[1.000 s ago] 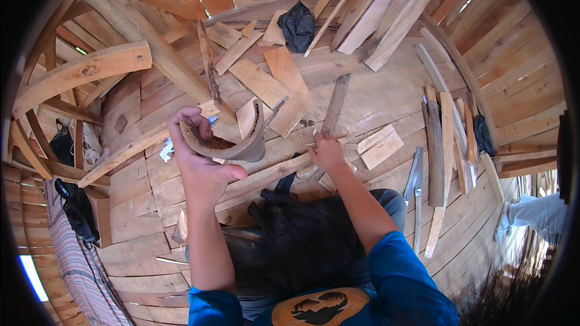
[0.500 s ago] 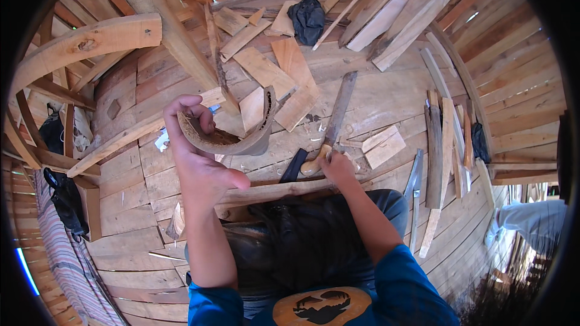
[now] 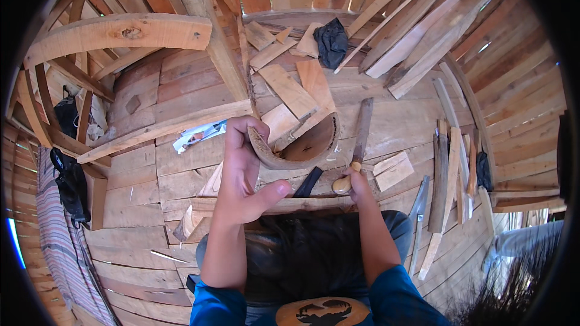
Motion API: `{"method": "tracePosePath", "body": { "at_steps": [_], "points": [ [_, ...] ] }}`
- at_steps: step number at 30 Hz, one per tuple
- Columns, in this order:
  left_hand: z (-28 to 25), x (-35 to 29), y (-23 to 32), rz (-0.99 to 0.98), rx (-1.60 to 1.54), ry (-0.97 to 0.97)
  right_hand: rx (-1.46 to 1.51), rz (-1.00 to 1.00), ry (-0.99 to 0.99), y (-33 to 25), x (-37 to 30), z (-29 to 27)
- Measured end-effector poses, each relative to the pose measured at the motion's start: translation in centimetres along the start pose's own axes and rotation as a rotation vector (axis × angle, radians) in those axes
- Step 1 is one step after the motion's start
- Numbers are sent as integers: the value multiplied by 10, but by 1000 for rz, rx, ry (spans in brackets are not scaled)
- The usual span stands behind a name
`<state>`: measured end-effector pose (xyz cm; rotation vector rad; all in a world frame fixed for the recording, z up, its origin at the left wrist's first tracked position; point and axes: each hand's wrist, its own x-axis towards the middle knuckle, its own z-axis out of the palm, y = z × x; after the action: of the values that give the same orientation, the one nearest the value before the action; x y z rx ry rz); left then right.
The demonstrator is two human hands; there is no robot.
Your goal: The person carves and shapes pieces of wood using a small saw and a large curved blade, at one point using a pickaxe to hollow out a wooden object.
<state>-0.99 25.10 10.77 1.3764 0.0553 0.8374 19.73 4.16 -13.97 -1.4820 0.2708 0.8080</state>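
My left hand (image 3: 246, 172) is closed at the fingers on the rim of a curved, hollowed wooden piece (image 3: 296, 160), its thumb sticking out to the side. The piece has rough, fibrous edges and its hollow faces up and away from me. My right hand (image 3: 360, 186) wraps around the pale wooden handle of a machete (image 3: 361, 130), whose long dark blade points away from me. Whether the blade touches the floor I cannot tell. Between the hands lies a black wedge-shaped object (image 3: 309, 182).
A wooden beam (image 3: 284, 205) crosses before my knees. Loose boards (image 3: 290, 90) and a black bag (image 3: 331, 42) lie beyond. Long planks (image 3: 440, 175) and a metal strip (image 3: 419, 199) are at right. A curved timber frame (image 3: 127, 33) stands at left; another person's trouser leg (image 3: 528, 241) shows at far right.
My right hand has closed more fully around the machete handle, and the blade stands straighter away from me. The curved wooden piece has turned in my left hand. The whole view has shifted.
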Motion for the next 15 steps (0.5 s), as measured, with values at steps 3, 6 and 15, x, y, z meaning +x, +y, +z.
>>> {"method": "tracePosePath", "body": {
  "at_steps": [3, 6, 15],
  "points": [
    [13, -4, 4, -23, -83, -60, 241, 49, -85, -30, -29, -19],
    [22, -6, 3, -107, -69, -101, 278, 49, -111, -59, -80, -35],
    [38, 0, -7, -23, 88, -16, 46, -422, -90, -90, -240, -36]
  ]
}}
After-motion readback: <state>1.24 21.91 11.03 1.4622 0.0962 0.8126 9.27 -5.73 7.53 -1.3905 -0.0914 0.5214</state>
